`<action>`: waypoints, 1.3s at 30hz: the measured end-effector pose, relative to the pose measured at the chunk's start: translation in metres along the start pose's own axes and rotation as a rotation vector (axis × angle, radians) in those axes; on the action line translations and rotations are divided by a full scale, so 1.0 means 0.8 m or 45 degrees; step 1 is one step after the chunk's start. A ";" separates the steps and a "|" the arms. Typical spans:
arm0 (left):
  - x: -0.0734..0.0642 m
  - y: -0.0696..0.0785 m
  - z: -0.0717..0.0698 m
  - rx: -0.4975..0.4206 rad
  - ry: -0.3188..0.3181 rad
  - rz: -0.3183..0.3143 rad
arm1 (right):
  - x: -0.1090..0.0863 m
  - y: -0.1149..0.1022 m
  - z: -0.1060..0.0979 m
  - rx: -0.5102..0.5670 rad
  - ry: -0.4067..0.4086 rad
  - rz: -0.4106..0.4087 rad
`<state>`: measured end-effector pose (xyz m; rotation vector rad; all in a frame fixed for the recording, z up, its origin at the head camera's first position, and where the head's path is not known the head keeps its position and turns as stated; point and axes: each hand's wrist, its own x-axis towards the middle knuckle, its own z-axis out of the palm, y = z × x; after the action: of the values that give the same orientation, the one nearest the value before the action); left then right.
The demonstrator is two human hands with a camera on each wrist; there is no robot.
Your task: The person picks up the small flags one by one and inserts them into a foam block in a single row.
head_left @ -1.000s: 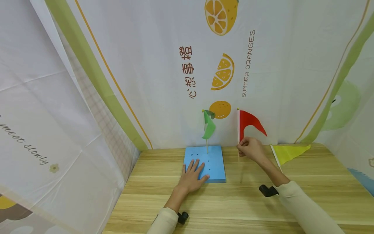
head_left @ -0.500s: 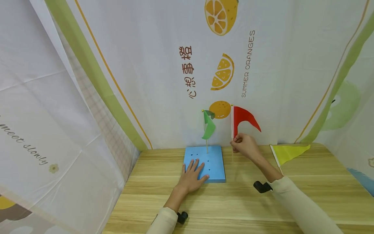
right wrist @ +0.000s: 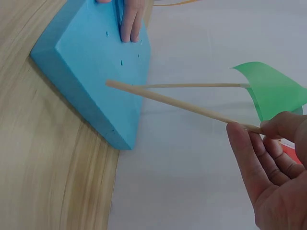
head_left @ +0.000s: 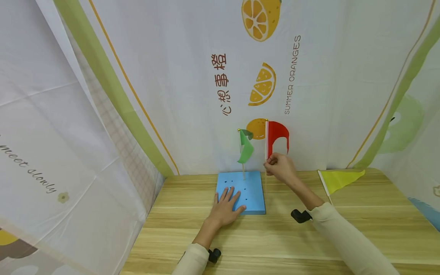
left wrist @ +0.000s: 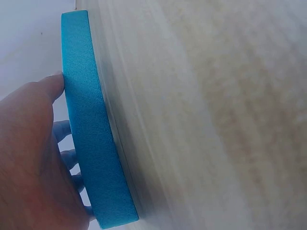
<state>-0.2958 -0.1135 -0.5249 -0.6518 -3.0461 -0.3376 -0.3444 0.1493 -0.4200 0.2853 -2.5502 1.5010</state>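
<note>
A blue foam block [head_left: 255, 202] with several small holes lies flat on the table. My left hand [head_left: 225, 209] rests on its top with straight, spread fingers. A green flag [head_left: 246, 151] stands upright in a hole near the block's far edge. My right hand [head_left: 282, 168] pinches the wooden stick [right wrist: 182, 105] of a red flag [head_left: 275, 131], just below the cloth. This flag is held upright in the head view, at the block's right edge. In the right wrist view the stick's lower tip is apart from the block, in the air.
A yellow triangular flag [head_left: 340, 181] lies at the back right of the wooden table [head_left: 268, 244], leaning by the curtain. A white printed curtain [head_left: 192, 95] hangs right behind the table. Black wrist cameras [head_left: 301, 216] sit at both sleeves.
My right hand has moved left and slightly away with the red flag, from right of the block to its edge. The left hand and the block have stayed put.
</note>
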 end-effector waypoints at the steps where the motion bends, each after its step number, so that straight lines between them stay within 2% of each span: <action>1: 0.000 0.000 0.000 0.004 -0.002 0.000 | 0.001 -0.001 0.001 0.000 0.002 -0.005; 24: -0.001 0.001 -0.002 0.011 -0.006 0.003 | 0.011 -0.012 0.028 0.006 0.033 -0.138; 32: -0.001 0.001 -0.002 0.001 -0.014 -0.002 | 0.017 -0.016 0.042 -0.085 0.038 -0.178; 39: 0.000 0.000 -0.002 -0.017 -0.010 0.002 | 0.023 -0.018 0.056 -0.086 0.047 -0.235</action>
<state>-0.2956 -0.1135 -0.5235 -0.6581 -3.0529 -0.3561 -0.3608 0.1018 -0.4250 0.4657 -2.4637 1.3384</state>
